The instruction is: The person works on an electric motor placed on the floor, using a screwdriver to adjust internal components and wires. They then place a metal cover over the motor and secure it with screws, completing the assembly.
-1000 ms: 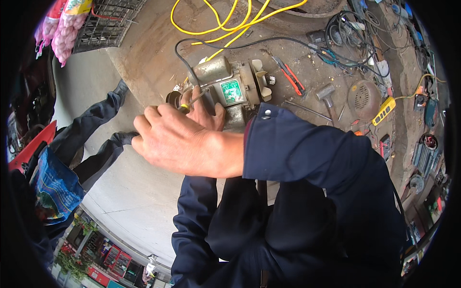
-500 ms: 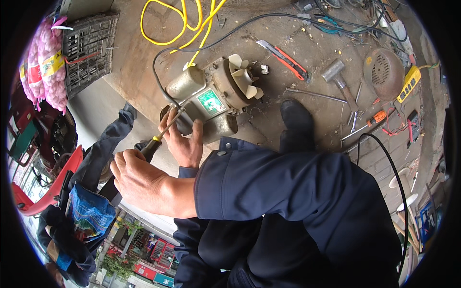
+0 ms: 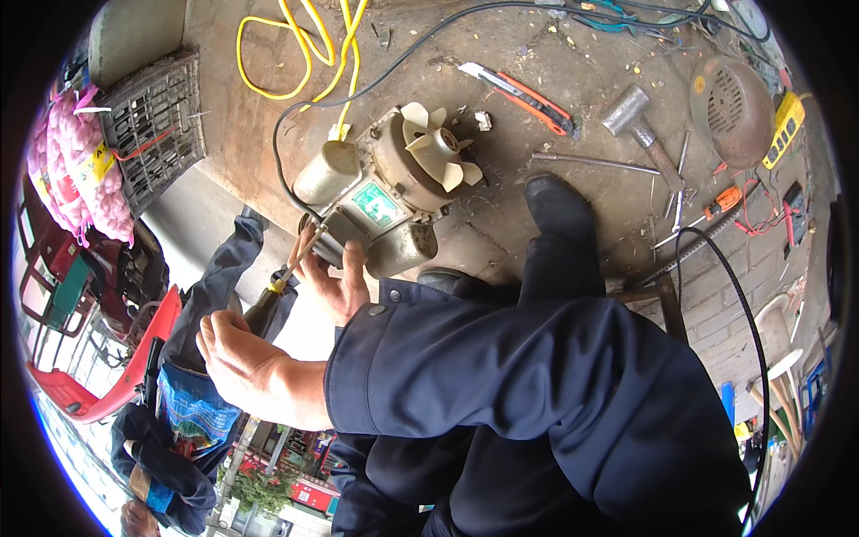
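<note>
My right hand point(image 3: 255, 367) is closed around a yellow-and-dark screwdriver point(image 3: 265, 304), whose shaft slants up to a small box on the electric motor point(image 3: 380, 206). My left hand point(image 3: 331, 286) grips that box with thumb and fingers on either side, near the screwdriver tip; its fingertips are partly hidden. The motor has an exposed pale fan point(image 3: 434, 152), a green label and a black cable.
On the ground lie a utility knife point(image 3: 517, 97), hammer point(image 3: 626, 116), metal rods, perforated cover point(image 3: 729, 116), meter point(image 3: 792, 215) and yellow cords. My boot point(image 3: 559, 206) is beside the motor. At left are a black crate point(image 3: 157, 134), pink net bags point(image 3: 76, 161) and another person point(image 3: 215, 286) in dark trousers.
My right hand has moved down and leftward, revealing more of the screwdriver and motor. The view has shifted, showing the fan, my boot and the crate more fully.
</note>
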`<state>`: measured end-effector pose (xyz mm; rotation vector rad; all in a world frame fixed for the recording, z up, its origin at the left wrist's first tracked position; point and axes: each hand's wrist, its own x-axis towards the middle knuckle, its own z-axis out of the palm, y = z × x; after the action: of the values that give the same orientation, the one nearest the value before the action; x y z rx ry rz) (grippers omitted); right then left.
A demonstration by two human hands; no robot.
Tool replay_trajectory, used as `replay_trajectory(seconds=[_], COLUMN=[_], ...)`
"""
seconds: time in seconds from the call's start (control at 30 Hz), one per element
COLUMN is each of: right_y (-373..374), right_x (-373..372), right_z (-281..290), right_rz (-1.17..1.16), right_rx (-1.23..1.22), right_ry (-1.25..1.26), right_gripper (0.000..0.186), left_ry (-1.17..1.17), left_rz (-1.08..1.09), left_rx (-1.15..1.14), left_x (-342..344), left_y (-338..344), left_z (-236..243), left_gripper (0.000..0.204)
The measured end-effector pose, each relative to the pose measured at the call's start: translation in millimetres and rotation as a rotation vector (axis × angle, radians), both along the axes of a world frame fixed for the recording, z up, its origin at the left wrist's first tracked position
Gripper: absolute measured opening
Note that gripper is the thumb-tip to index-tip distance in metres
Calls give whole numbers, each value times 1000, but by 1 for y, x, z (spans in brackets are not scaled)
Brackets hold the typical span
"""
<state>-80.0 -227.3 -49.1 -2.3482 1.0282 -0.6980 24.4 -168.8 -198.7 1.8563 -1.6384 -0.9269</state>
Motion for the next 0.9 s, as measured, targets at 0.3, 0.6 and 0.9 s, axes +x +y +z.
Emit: replay_trajectory(seconds=[0.3,0.6,0.9], right_y=[-3,-10,-3], right_x=[2,-1,-1], right_z=[-2,-3,-4], right_rz=[-15,14,91], right_rx=[-2,34,-17], right_ry=[-7,-21,21], right_gripper=[38,38,38], left_ry=[-188,-163,-485], left_rz=[-89,-60,-130], left_rx=[-71,-70,-146], left_x=[1,5,11], left_y=[-5,-3,-1], left_z=[-2,-5,-11], left_gripper=[70,71,75])
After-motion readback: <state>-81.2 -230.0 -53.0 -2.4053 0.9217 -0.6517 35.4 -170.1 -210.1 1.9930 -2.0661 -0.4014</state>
